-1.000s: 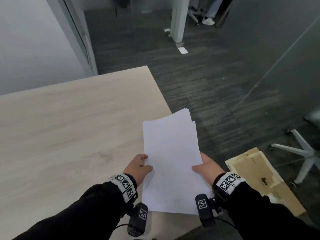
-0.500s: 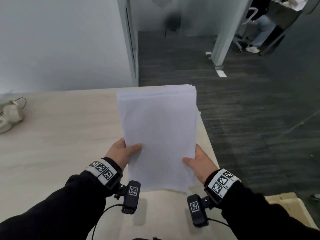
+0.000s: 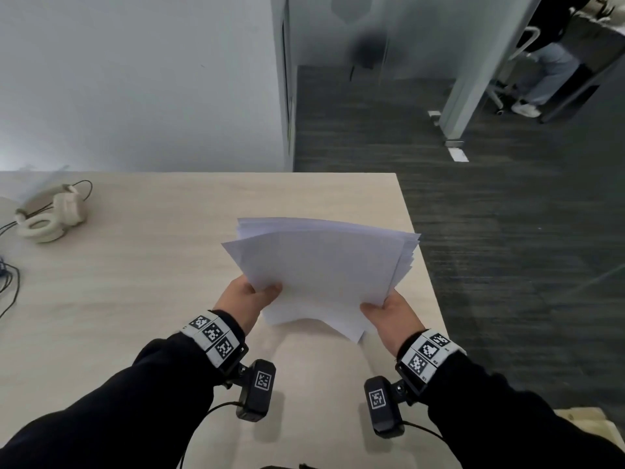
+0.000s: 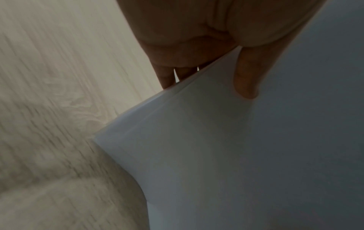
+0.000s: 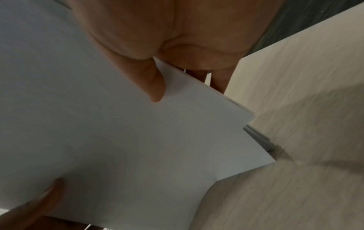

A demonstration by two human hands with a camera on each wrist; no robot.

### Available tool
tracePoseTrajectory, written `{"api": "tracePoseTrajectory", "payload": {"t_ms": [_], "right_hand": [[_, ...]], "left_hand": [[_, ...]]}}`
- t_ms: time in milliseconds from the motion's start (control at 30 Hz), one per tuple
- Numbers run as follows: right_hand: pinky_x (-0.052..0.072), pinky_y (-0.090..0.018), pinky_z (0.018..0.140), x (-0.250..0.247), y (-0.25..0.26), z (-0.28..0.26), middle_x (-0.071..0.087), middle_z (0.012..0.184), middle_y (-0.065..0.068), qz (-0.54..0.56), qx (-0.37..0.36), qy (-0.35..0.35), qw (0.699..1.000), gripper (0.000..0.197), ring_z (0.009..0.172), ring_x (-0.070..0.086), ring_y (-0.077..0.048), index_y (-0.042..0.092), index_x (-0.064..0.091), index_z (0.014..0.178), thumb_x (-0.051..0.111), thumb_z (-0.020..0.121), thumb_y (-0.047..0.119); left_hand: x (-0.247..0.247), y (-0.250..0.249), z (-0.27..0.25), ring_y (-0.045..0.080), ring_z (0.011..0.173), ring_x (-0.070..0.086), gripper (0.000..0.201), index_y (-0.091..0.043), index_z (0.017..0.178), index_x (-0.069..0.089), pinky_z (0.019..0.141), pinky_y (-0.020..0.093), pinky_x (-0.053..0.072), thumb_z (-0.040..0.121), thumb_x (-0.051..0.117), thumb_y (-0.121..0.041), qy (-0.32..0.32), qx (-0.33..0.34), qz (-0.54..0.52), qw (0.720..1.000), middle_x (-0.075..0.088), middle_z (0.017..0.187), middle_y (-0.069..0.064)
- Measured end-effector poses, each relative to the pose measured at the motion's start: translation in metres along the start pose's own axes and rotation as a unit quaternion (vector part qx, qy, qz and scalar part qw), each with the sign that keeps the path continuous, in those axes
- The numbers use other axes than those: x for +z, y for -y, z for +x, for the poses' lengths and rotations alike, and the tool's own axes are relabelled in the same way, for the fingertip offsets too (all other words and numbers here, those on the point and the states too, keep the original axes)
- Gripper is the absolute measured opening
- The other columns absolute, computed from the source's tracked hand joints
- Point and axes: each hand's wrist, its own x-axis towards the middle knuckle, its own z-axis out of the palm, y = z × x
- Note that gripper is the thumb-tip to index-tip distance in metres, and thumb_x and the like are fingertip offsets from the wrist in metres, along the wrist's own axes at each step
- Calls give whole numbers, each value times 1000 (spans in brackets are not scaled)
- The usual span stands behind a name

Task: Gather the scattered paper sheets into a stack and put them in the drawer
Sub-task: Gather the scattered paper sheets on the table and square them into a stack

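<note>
— How many piles of paper do you count from where you stand?

— One. A single stack of plain white paper sheets [image 3: 324, 275], held up over the right end of the pale wood-grain worktop [image 3: 135, 282]. The sheets are too many and too closely layered to count; their far edges fan apart and the near edge sags in a curve.

— And both hands are on it?

— Both. The left hand [image 3: 247, 296] pinches the stack's left edge, thumb [image 4: 246, 77] laid on the upper face and the other fingers [image 4: 167, 76] tucked behind. The right hand [image 3: 389, 309] does the same on the right edge: thumb [image 5: 155, 84] on top, fingers [image 5: 218, 79] underneath. Neither is spread wide; each is closed just enough to clamp the thickness of the paper.

— Is the stack touching the worktop?

— From the head view its near edge hangs just above the surface, casting a shadow there. I cannot tell whether it touches.

— Anything else lying about?

— One pair of cream over-ear headphones [image 3: 50, 218] at the far left of the worktop, with thin dark cables [image 3: 10, 286] trailing beside them. Two black sleeves, each wrist wearing one band of black-and-white square markers [image 3: 213, 333] and one small black camera [image 3: 257, 389] slung below. Beyond the worktop's right edge is dark grey carpet [image 3: 507, 265], and a seated person's legs [image 3: 544, 76] show at the far right.
</note>
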Motion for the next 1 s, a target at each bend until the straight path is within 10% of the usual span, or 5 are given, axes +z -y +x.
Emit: {"api": "tracePoseTrajectory", "payload": {"t_ms": [267,433,1000], "right_hand": [[49,-13,80,4,5,0,71,105,10,47,-8,12,999,28,96,66,0,22,60,115,65,90,10],[51,-28,91,4,8,-2,72,111,7,78,-31,8,996,40,102,67,-6,22,58,120,73,84,28],[54,-27,81,3,42,-16,72,108,1,171,-115,-53,977,33,99,69,-12,18,59,116,72,86,19]], "left_hand": [[-12,-2,6,22,99,69,22,-27,93,73,98,44,51,71,68,-25,11,-5,3,1000,77,93,-9],[-20,-3,8,20,100,70,38,-24,102,71,99,47,50,65,72,-19,35,-16,10,999,77,98,-7],[-4,4,-7,22,106,69,75,-22,117,63,98,48,51,46,84,-29,52,-15,-56,997,74,111,1]]}}
